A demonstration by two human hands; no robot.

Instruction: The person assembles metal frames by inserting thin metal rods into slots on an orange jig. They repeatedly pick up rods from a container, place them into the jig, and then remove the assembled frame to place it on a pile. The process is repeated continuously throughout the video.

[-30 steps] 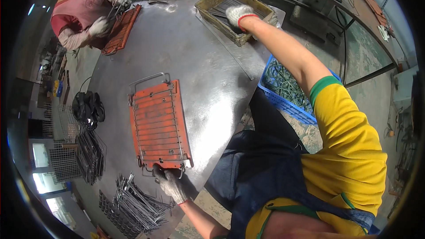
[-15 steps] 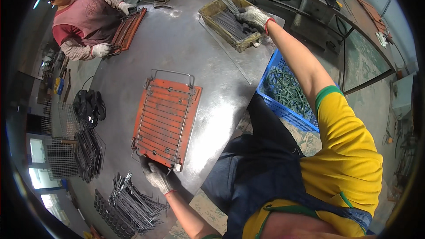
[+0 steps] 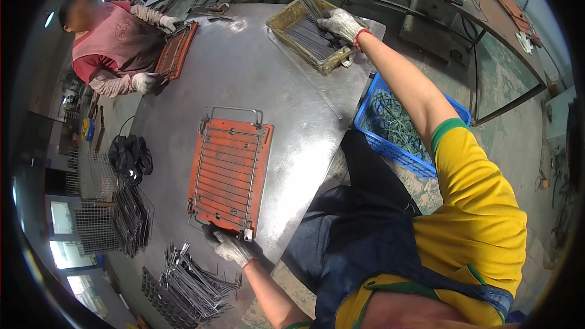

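My right hand (image 3: 341, 26), in a pale knit glove with a red cuff, is closed on a bunch of thin metal rods (image 3: 309, 2) above a worn yellow bin (image 3: 277, 22). More grey rods (image 3: 309, 38) lie in the bin. An orange board (image 3: 261, 173) lies flat on the metal table, with a wire frame and parallel crossbars (image 3: 223, 167) on it. At the board's near edge is my gloved left hand (image 3: 230, 247), its darkened fingers bent against the edge. The board's rim hides part of those fingertips.
Across the table a co-worker (image 3: 116, 42) in gloves holds another orange board (image 3: 177, 52). Loose rods (image 3: 198, 283) are piled at the near left, with stacked wire frames (image 3: 132, 219) and a black bundle (image 3: 130, 158) beyond. A blue crate (image 3: 393, 152) of green strips stands right of the table.
The whole view has shifted slightly. My right hand has the rods a little more upright over the bin. My left hand stays at the board's near edge.
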